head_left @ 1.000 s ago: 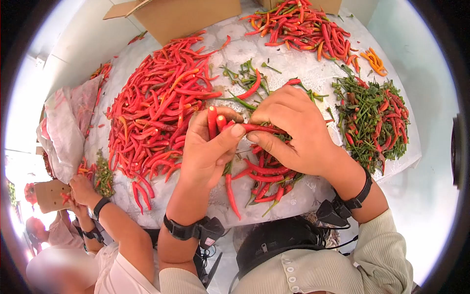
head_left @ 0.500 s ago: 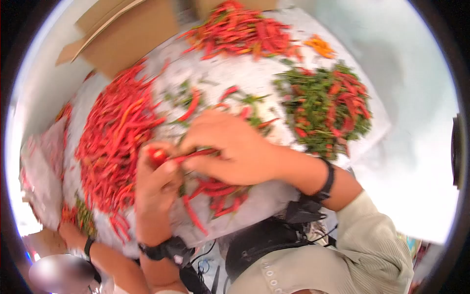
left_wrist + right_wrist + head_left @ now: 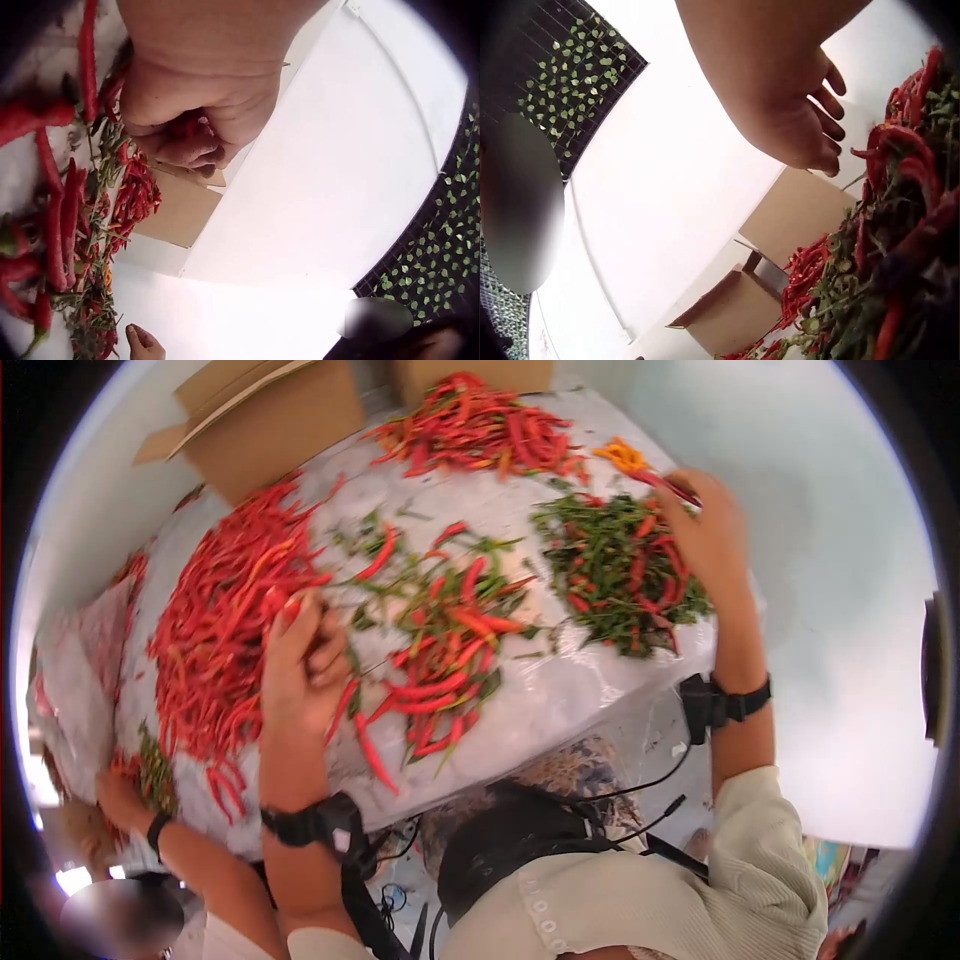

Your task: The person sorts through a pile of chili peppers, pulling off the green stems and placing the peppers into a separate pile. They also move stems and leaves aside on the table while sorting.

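My left hand (image 3: 300, 670) grips red chilies (image 3: 285, 608) in curled fingers, beside the right edge of a large heap of red chilies (image 3: 215, 650). In the left wrist view a bit of red chili (image 3: 184, 126) shows inside that curled hand (image 3: 202, 112). My right hand (image 3: 712, 535) is stretched out over the far side of a pile of green stems and chilies (image 3: 610, 575). A dark red chili (image 3: 668, 486) lies at its fingertips in the head view. Seen from the right wrist, the fingers of this hand (image 3: 802, 124) are loose and apart.
Stemmed chilies (image 3: 430, 695) lie loose between the piles. Another red heap (image 3: 480, 430) and a few orange chilies (image 3: 622, 455) are at the back, near a cardboard box (image 3: 270, 440). Another person's arm (image 3: 205, 855) reaches in at the lower left, by a pale sack (image 3: 85, 650).
My right hand has left the left hand and swung right, out past the green stem pile. The left hand keeps its chilies. The head view has shifted, moving the table left in frame.
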Demonstrator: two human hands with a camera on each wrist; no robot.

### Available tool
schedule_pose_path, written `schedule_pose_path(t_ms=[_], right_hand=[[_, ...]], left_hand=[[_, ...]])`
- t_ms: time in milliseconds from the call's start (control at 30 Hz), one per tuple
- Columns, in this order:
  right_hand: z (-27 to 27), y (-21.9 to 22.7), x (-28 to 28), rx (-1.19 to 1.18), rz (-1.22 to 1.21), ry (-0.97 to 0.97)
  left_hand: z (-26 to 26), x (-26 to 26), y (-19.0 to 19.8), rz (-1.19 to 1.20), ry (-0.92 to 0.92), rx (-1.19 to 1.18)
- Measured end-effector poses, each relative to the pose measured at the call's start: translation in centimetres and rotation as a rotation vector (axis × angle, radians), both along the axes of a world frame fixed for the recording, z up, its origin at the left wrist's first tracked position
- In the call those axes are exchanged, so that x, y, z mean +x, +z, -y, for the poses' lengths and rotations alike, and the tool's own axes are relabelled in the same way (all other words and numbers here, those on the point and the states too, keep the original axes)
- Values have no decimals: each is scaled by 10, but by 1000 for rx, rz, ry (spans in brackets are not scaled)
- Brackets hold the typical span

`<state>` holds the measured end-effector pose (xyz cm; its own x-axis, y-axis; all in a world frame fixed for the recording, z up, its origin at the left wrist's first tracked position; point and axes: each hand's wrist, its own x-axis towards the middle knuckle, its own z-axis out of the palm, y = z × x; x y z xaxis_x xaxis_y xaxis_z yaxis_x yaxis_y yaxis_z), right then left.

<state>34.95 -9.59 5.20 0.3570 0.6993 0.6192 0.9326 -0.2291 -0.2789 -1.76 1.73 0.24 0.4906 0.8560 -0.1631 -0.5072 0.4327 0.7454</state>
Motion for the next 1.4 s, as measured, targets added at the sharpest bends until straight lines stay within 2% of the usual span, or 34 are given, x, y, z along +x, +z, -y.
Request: schedule_pose_path(t_ms=[33, 133, 167, 267, 333, 433, 567, 700, 800, 933, 967, 1067, 1200, 1233, 1333, 1400], right_hand=[[3, -6, 13, -151, 100, -25], [-1, -3, -12, -28, 204, -72], [-6, -3, -25, 53, 185, 17], [-31, -1, -73, -48, -56, 413], [-47, -5, -97, -181, -53, 577], [-65, -10, -116, -489, 112, 598], [-82, -25, -119, -687, 56, 644], [-79, -31, -108, -585, -56, 780], [-75, -26, -114, -431, -170, 783], [-74, -12, -129, -248, -411, 937], [-74, -11, -133, -184, -378, 1014], [-72, -14, -146, -148, -453, 1158], [-67, -23, -158, -155, -592, 1190], [-68, -23, -158, -121, -522, 1203], [-66, -20, -160, -160, -659, 1178], [-64, -19, -161, -209, -690, 1155]], left_hand=[[0, 0, 1, 10, 13, -6], [-3, -2, 1, 65, 22, -5], [-4, -2, 0, 86, 18, 4], [-5, -4, -2, 90, -3, 19], [-6, -5, -4, 82, -27, 43], [-3, -4, -1, 19, -26, 40], [-4, -3, 0, 12, -28, -9], [-3, -2, 0, 51, -75, -73], [2, 2, 2, 20, -124, -78], [7, 9, 2, -167, -108, -104], [7, 8, 3, -158, -137, -152], [10, 12, 9, -243, -150, -139], [12, 13, 2, -168, -200, -30], [14, 15, 2, -188, -182, -11], [13, 10, 4, -147, -298, -17], [14, 10, 4, -235, -314, 53]])
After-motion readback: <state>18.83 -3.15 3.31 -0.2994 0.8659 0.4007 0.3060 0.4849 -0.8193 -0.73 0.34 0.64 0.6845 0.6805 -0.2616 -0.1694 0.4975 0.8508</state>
